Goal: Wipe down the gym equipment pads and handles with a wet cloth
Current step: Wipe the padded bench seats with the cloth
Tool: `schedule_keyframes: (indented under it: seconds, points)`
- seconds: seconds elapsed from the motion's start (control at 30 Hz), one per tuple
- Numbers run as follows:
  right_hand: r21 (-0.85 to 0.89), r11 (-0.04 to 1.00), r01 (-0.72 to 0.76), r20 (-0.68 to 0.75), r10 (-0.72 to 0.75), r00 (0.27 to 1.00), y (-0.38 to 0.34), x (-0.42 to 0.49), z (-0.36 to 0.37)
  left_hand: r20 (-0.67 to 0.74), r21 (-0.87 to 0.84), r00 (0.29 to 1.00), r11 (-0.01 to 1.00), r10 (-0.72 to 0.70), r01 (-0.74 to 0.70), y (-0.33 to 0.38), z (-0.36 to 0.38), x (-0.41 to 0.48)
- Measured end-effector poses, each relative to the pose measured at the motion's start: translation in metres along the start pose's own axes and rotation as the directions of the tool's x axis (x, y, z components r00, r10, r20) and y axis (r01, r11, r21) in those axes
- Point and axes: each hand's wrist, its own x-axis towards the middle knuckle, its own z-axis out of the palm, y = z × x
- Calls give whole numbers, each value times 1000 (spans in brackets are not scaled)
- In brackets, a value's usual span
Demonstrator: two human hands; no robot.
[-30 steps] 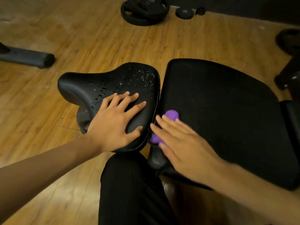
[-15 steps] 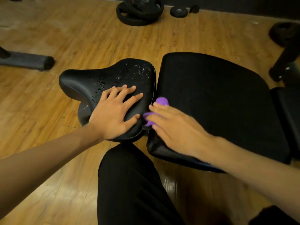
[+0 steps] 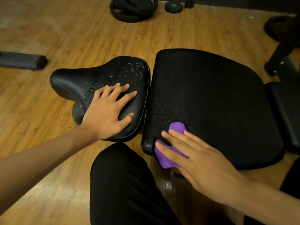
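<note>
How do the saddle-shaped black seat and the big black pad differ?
The saddle-shaped black seat tapers to a nose; the big black pad is wider and squarish. The seat is glossy with water droplets; the pad looks grainy and matte. The left hand rests bare on the seat; the right hand presses a purple cloth on the pad. Both are black cushions.

Both arms are bare all the way into view, the left forearm (image 3: 40, 159) and the right forearm (image 3: 259, 197) alike, uncovered down to the wrist. The left hand (image 3: 105, 114) and the right hand (image 3: 199, 161) are bare as well, with short, neatly trimmed fingernails (image 3: 164, 133) that catch a little light. The only clothing in view is a pair of black trousers (image 3: 123, 184), in a plain, matt cloth with faint lengthwise creases, covering the leg at the bottom centre.
</note>
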Motion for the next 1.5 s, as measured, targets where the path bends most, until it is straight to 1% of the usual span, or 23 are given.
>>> schedule_keyframes:
  seconds: [0.07,0.13,0.2,0.27,0.33,0.4,0.47,0.53,0.7,0.8,0.87,0.93,0.97,1.03,1.1,1.17,1.23,1.33,1.37,1.43,1.5]
  points:
    - [-3,1000,-17,-59,17,998,-3,26,0,4,-3,1000,1000,3,-3,-1,1,1]
    - [46,996,-72,-65,75,995,-16,66,-1,9,3,1000,1000,11,-11,-1,1,1]
    - [65,994,-89,-44,92,995,-26,87,3,11,16,1000,1000,12,-12,0,1,-1]
    - [42,996,-84,-28,85,996,-22,70,4,12,27,1000,1000,5,-5,1,1,-1]
    - [67,995,-77,-34,80,996,-9,28,6,23,29,1000,1000,-8,7,3,0,-1]
    - [151,981,-120,-30,126,992,6,-7,4,20,23,1000,1000,-19,18,5,0,-1]
    - [253,953,-168,-39,184,982,22,-7,3,6,19,1000,999,-26,26,6,0,-1]
    - [306,928,-215,-44,239,970,36,27,2,10,18,999,999,-33,33,9,-1,-1]
    - [244,893,-377,-54,401,914,108,159,-2,55,29,998,999,-36,34,8,-4,0]
    - [226,884,-410,-47,430,902,116,186,-6,69,43,997,999,-19,16,5,-5,0]
    - [198,911,-362,-92,385,918,90,164,-3,69,51,997,999,-16,13,4,-5,-1]
    - [169,954,-247,-135,271,953,54,121,0,75,61,997,998,-25,21,5,-4,1]
    - [170,967,-189,-124,212,970,42,103,1,79,71,997,997,-25,19,4,-4,2]
    - [181,978,-106,-50,117,992,55,98,1,83,91,996,996,-23,15,3,-3,2]
    - [146,982,-121,-39,128,991,86,128,-6,89,99,996,995,-10,1,2,-4,2]
    - [96,976,-195,-56,201,978,116,177,-17,90,90,996,996,2,-10,1,-4,3]
    - [44,960,-275,-15,276,961,135,224,-26,94,75,996,997,-1,-6,-1,-5,4]
    - [76,937,-342,-18,344,939,139,248,-24,99,66,995,998,-12,5,-1,-6,3]
    - [98,940,-327,-37,332,942,132,239,-22,99,62,995,998,-12,6,-1,-6,2]
    - [114,962,-249,-108,261,959,114,209,-17,105,58,994,998,-12,6,-2,-6,2]
    - [95,981,-170,-83,178,981,107,186,-20,107,60,994,998,-15,8,-3,-5,3]
